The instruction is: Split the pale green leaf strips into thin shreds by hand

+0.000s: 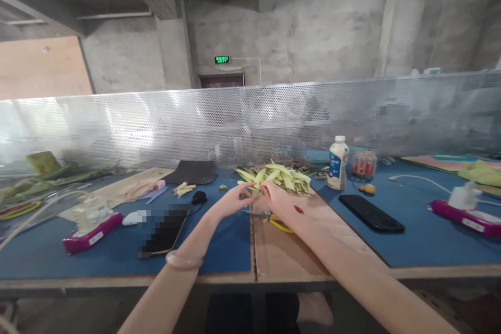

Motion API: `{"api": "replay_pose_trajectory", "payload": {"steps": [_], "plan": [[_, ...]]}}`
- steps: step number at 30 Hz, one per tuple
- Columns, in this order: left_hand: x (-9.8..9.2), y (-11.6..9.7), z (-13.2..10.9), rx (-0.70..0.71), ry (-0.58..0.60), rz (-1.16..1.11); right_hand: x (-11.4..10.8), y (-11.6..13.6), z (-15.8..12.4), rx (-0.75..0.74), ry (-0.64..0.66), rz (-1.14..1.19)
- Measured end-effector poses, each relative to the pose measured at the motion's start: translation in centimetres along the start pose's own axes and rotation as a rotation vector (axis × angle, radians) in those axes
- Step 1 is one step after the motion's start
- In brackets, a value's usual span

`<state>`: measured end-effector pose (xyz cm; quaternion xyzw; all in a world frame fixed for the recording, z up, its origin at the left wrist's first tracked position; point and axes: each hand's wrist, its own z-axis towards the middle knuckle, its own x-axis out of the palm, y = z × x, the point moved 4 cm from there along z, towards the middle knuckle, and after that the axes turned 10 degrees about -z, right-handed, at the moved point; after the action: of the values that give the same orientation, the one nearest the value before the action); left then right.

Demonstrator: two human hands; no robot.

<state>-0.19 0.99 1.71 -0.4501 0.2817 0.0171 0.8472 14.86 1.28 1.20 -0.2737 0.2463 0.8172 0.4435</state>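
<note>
My left hand (230,201) and my right hand (278,197) reach out over the workbench and meet at the near edge of a pile of pale green leaf strips (277,175). Both hands have their fingers pinched on a strip (256,188) from the pile, held between them. Scissors with yellow handles (274,218) lie on the bare wood just under my right wrist. A pale bangle (183,260) circles my left forearm.
A white drink bottle (337,162), a small jar (364,163) and a black phone (371,213) sit to the right on the blue mat (422,229). Pink boxes (92,231) (467,215), a dark pad (194,171) and a perforated metal screen (250,120) surround the spot.
</note>
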Motion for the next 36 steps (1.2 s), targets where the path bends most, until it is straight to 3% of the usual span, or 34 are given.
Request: {"api": "replay_pose_trajectory", "payload": {"steps": [8,14,27,32,36], "plan": [[0.4,-0.5,0.2,-0.001,-0.052,-0.071,0.6,1.0,-0.3,-0.170,-0.071,-0.058],[0.4,-1.1,0.2,-0.026,-0.045,-0.195,0.7,1.1,-0.5,-0.164,-0.056,-0.119],[0.5,0.0,0.2,-0.148,0.019,-0.213,0.9,1.2,-0.5,-0.220,0.016,-0.164],[0.0,0.0,-0.1,-0.215,-0.070,-0.282,0.0,1.1,-0.3,-0.096,-0.022,-0.055],[-0.6,0.4,-0.1,-0.237,-0.156,-0.295,-0.1,1.6,-0.3,-0.239,-0.018,0.071]]}}
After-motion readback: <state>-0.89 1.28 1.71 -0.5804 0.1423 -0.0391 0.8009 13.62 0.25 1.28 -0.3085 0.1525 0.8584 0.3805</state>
